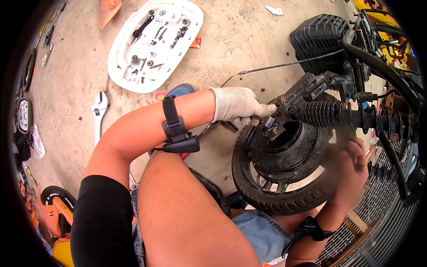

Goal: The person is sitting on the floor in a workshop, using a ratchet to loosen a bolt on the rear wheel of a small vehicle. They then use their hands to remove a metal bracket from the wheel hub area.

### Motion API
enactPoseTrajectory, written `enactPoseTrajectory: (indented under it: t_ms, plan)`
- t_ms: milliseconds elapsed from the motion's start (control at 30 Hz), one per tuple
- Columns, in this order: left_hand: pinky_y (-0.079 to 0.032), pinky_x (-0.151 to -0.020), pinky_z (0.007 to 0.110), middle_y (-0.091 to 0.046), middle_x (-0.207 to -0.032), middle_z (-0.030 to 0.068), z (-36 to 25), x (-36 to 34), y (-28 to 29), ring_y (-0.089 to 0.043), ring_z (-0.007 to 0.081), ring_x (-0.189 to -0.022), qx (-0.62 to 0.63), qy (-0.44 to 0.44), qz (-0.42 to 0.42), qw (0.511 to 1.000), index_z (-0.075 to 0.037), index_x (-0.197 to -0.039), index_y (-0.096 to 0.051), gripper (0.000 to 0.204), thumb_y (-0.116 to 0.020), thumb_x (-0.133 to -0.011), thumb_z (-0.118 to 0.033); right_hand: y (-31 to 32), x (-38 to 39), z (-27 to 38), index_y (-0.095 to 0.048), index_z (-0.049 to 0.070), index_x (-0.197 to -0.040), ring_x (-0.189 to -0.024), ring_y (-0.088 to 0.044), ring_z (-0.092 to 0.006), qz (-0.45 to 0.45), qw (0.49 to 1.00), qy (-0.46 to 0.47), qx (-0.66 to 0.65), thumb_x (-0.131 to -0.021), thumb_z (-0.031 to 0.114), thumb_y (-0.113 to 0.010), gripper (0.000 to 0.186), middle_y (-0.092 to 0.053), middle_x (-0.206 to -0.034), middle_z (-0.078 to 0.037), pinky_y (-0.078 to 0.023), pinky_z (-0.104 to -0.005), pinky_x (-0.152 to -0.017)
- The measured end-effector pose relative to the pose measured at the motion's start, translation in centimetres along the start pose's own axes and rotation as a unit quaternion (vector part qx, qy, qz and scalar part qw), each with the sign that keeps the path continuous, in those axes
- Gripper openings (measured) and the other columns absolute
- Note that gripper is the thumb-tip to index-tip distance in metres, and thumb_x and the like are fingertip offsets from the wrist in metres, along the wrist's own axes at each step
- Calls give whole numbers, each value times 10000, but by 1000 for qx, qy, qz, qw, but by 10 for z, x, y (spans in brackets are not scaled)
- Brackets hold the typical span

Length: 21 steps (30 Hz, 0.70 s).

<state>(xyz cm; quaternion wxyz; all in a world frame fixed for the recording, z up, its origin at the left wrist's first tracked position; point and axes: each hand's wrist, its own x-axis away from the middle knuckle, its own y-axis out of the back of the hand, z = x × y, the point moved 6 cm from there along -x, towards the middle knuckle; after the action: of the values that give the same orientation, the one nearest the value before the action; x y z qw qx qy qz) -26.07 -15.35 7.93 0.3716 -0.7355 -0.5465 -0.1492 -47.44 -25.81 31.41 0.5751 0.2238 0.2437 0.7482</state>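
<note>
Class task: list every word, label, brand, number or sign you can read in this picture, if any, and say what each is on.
No text reads clearly.
Small orange piece by the white tray: marks too small to read.
Red-and-yellow piece on the floor: too small to read.
Adjustable wrench: no legible marks.
Tyre: no legible marks.

Tyre (pixel 242 167), wheel hub (pixel 291 155) and coil spring (pixel 318 115) recorded as black, the hub smudged greyish brown. Left-hand glove (pixel 240 106) noted as off-white, finely knit-patterned. Tray (pixel 190 15) seen as white, adjustable wrench (pixel 98 119) as silver, panel (pixel 106 13) as orange. Shoe (pixel 180 90) logged as blue, denim (pixel 262 236) as faded blue, upper-arm sleeve (pixel 104 218) as plain black. Floor (pixel 235 49) marked as beige, flecked darker; brick-patterned surface (pixel 380 190) noted in light and dark grey
</note>
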Motion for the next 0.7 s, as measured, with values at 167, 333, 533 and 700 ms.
enactPoseTrajectory:
  t_ms: [167,333,533,700]
  plan:
    - [-395,-454,269,-568,-669,20,-5,-1,0,-496,99,-528,-20,-13,-19,1000,-27,-880,-667,605,-612,-908,-629,0,0,-1,-659,-47,-1037,-1115,-552,-169,2,1000,-4,-6,-802,-20,-638,237,-587,-1287,-72,-403,-293,-995]
    - [-360,-425,244,-589,-707,18,-6,-6,0,-468,77,-504,-14,-26,12,999,-22,-957,-663,596,-621,-908,-614,1,0,-2,-660,-46,-1036,-1128,-548,-174,-1,1000,6,-2,-801,-25,-636,237,-588,-1289,-74,-390,-298,-1014]
    - [-350,-412,230,-610,-739,9,-16,8,0,-447,63,-480,35,-44,-8,998,-20,-1024,-673,510,-680,-905,-515,3,-1,-5,-660,-45,-1033,-1138,-544,-178,-5,1000,-4,-4,-800,-23,-637,236,-587,-1289,-80,-383,-302,-1024]
    - [-407,-457,239,-632,-757,19,-25,24,7,-498,76,-524,-40,-68,-21,997,-17,-1031,-687,495,-709,-885,-490,0,0,0,-659,-45,-1039,-1140,-542,-179,6,1000,10,9,-798,-24,-638,243,-583,-1296,-82,-388,-296,-1017]
